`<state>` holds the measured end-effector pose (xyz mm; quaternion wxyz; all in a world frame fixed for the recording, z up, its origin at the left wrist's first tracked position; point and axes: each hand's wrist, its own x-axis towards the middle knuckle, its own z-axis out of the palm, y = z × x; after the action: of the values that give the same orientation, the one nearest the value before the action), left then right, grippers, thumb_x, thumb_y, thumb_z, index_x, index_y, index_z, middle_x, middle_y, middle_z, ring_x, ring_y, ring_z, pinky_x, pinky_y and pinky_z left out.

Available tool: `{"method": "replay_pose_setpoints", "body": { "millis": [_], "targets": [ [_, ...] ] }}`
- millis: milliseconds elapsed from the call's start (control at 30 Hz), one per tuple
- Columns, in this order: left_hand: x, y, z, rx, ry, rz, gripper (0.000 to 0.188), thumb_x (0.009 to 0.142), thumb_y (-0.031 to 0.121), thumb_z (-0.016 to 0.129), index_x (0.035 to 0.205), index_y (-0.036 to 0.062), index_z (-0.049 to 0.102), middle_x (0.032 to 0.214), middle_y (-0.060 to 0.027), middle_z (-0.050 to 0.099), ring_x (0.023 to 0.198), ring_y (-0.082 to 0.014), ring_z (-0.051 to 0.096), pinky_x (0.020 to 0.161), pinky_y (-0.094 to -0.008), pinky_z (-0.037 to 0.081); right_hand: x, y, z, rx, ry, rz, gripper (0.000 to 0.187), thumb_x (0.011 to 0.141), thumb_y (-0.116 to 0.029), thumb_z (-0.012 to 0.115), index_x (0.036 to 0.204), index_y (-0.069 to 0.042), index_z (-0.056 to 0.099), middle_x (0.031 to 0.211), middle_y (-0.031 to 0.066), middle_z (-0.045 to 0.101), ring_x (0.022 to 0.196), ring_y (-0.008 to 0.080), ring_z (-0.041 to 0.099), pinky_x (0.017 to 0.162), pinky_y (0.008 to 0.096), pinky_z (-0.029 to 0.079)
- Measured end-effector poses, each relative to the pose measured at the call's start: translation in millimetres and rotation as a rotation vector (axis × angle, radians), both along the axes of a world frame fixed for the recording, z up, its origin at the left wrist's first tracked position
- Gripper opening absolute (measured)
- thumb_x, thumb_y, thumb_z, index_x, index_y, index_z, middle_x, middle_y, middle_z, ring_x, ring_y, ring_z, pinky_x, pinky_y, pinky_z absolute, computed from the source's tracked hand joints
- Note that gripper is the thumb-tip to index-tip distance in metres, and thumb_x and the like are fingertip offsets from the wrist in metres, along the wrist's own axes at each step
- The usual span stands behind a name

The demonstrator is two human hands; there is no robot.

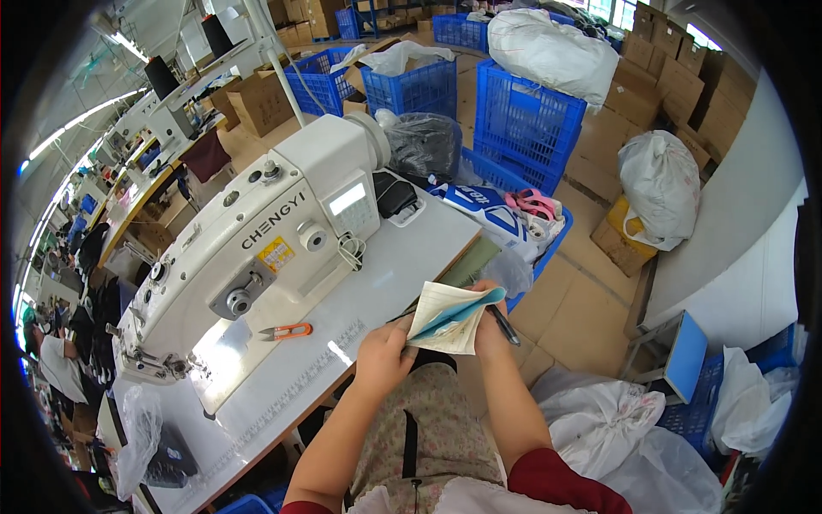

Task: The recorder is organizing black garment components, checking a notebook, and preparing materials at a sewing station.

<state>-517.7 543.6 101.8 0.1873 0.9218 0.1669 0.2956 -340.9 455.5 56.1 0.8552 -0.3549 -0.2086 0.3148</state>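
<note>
A small notebook (447, 315) with cream pages and a blue inner sheet is held partly spread in front of my lap, beside the table's edge. My left hand (383, 355) is closed on its left side, thumb against the pages. On the other side, my right hand (488, 330) grips the notebook's right edge and also holds a dark pen (504, 326), which points down to the right. Some fingers of both hands are hidden behind the paper. Orange-handled thread snips (287, 331) lie on the table, left of my left hand.
A white sewing machine (278, 210) stands on the pale worktable (411, 257). Blue crates (527, 120), some with bags on or in them, line the far side. White sacks (591, 411) lie at the right near a blue-topped stool (685, 355). Cardboard boxes (261, 103) stand behind.
</note>
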Motion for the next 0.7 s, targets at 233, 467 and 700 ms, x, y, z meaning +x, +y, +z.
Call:
{"method": "replay_pose_setpoints", "body": {
  "millis": [233,467,700],
  "targets": [
    [3.4,-1.1,5.3,-0.091,-0.031,-0.039,0.038,0.068,0.011,0.070,0.105,0.0036,0.061,0.107,-0.0138,0.064,0.085,-0.0329,0.062,0.072,-0.0398,0.051,1.1,-3.0,-4.9,-0.026,0.014,0.048,0.015,0.085,-0.008,0.058,0.097,-0.010,0.050,0.092,0.0093,0.062,0.086,0.0201,0.061,0.075,0.0315,0.051],
    [-1.4,-0.5,4.1,-0.049,0.144,-0.032,0.033,0.068,0.010,0.066,0.100,0.0035,0.062,0.109,-0.0104,0.063,0.084,-0.0300,0.062,0.071,-0.0391,0.052,-2.3,6.8,-1.0,-0.138,-0.027,0.010,0.014,0.088,-0.004,0.055,0.101,-0.007,0.051,0.096,0.0089,0.062,0.093,0.0194,0.060,0.081,0.0306,0.049],
    [5.2,2.6,0.8,-0.002,0.160,0.073,0.030,0.071,0.008,0.064,0.100,0.0036,0.058,0.092,-0.0120,0.064,0.075,-0.0315,0.062,0.063,-0.0406,0.050,8.0,3.8,-8.6,-0.128,-0.233,-0.057,0.019,0.088,0.001,0.053,0.106,-0.005,0.052,0.102,0.0103,0.060,0.091,0.0165,0.059,0.081,0.0276,0.047]
  ]
}}
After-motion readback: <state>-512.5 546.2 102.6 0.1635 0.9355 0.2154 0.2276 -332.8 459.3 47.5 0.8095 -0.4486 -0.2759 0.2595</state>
